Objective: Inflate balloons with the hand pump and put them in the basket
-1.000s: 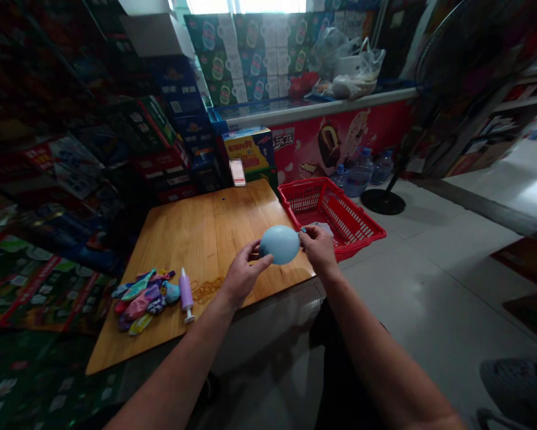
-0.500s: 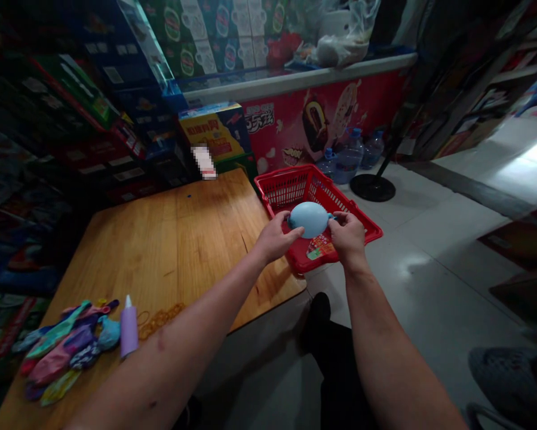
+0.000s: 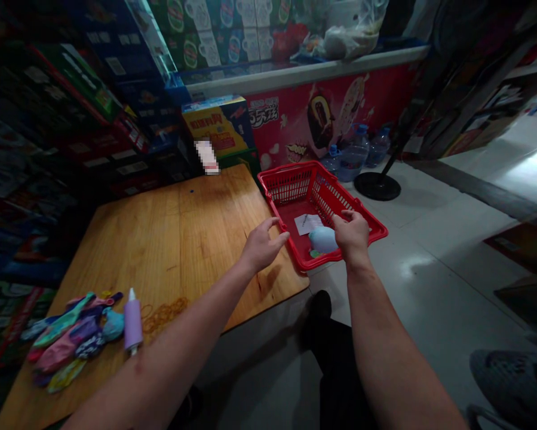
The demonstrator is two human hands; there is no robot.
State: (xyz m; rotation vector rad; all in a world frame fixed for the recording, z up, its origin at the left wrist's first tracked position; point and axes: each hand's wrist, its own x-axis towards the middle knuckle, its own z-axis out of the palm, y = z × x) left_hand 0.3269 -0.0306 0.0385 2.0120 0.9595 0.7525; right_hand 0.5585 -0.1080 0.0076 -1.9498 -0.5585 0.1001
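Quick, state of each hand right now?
Left hand: open, empty, over the table edge.
Right hand: open, over the basket, next to the balloon; whether they touch can't be told.

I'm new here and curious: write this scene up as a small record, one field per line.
left hand: open, empty, by the basket's near left edge
right hand: fingers parted, next to the balloon; contact unclear
balloon: pale blue, inflated, in or just above the basket
basket: red, beside the table, a white paper inside
table: wooden; limp balloons, purple pump and rubber bands at its left
background: water jugs
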